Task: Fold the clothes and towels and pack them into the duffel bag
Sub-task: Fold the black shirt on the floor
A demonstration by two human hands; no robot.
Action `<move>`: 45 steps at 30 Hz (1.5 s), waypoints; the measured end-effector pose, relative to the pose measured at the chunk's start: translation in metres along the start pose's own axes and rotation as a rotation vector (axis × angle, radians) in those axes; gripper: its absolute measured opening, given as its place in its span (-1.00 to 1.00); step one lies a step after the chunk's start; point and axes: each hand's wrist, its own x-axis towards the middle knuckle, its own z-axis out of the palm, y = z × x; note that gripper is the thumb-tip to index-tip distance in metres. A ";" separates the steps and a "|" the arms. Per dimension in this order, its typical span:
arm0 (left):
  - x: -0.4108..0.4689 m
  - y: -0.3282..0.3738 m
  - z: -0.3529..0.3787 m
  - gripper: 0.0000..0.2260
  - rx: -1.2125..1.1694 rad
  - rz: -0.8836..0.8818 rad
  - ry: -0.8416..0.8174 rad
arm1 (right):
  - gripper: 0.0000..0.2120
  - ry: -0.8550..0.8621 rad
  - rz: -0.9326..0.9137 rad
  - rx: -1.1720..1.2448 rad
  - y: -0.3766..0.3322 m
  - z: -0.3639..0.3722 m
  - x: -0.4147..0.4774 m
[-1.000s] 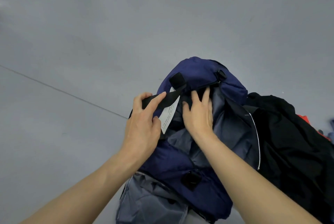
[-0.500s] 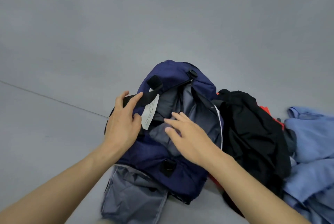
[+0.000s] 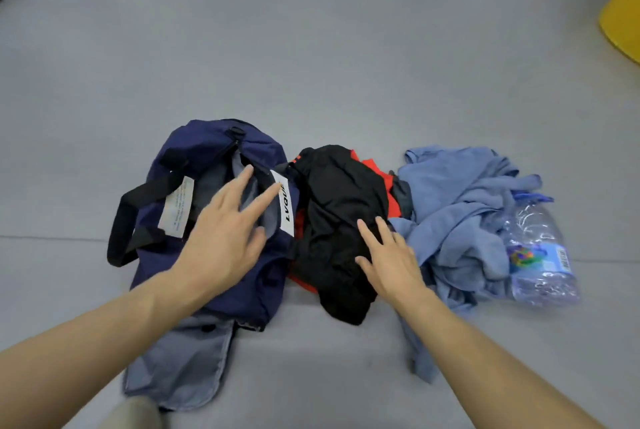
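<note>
Nearest you, the grey flap [image 3: 180,366] of the navy duffel bag [image 3: 242,286] lies slack on the floor [image 3: 311,48]. Just above it your left hand [image 3: 225,231] is spread, fingers straight, over the bag's gaping mouth and gripping nothing. Whether the fingertips touch the lining is lost in blur. Your right hand [image 3: 388,255] lies flat and open on the black garment [image 3: 339,207], which is crumpled tight against the bag's right side. Nothing is folded yet, so this looks like the very start.

Watch out: a red garment [image 3: 374,169] is tangled beneath the black one, and a quick lift will likely drag both up together. The bag is limp too. With no hand holding its rim, the mouth may sag shut, and the black strap [image 3: 124,221] could flop across the opening. Further right, the heap of blue clothes [image 3: 460,214] is draped against a plastic water bottle [image 3: 540,255]. Tug that pile carelessly and the bottle may roll away. Beyond that there is bare grey floor and a yellow object [image 3: 623,23] at the far right edge.
</note>
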 end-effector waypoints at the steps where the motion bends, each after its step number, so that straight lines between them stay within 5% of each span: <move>1: 0.001 0.010 -0.007 -0.36 0.010 0.045 -0.019 | -0.44 0.025 0.016 0.017 0.002 0.001 0.003; 9: 0.006 0.041 -0.056 -0.48 0.113 0.088 -0.133 | -0.65 0.084 -0.029 0.312 -0.014 -0.057 -0.003; 13: -0.008 0.059 -0.073 -0.56 0.123 0.106 -0.132 | -0.63 -0.076 -0.048 0.102 -0.026 -0.067 -0.029; 21: -0.034 0.042 -0.030 -0.56 0.076 0.037 -0.131 | -0.20 -0.043 -0.112 -0.097 -0.098 0.015 -0.034; 27: -0.058 0.017 -0.017 -0.58 0.079 -0.021 -0.161 | -0.62 0.186 0.026 -0.007 -0.109 0.031 -0.022; 36: -0.062 0.062 -0.073 -0.59 0.013 -0.066 -0.139 | -0.92 0.210 -0.112 0.265 -0.098 -0.121 -0.073; 42: -0.062 0.128 -0.132 -0.48 -0.187 -0.104 -0.001 | -0.49 0.316 -0.102 0.626 -0.118 -0.244 -0.145; 45: -0.062 0.159 -0.165 -0.46 -0.315 -0.133 0.064 | -0.56 0.326 -0.116 0.902 -0.123 -0.292 -0.175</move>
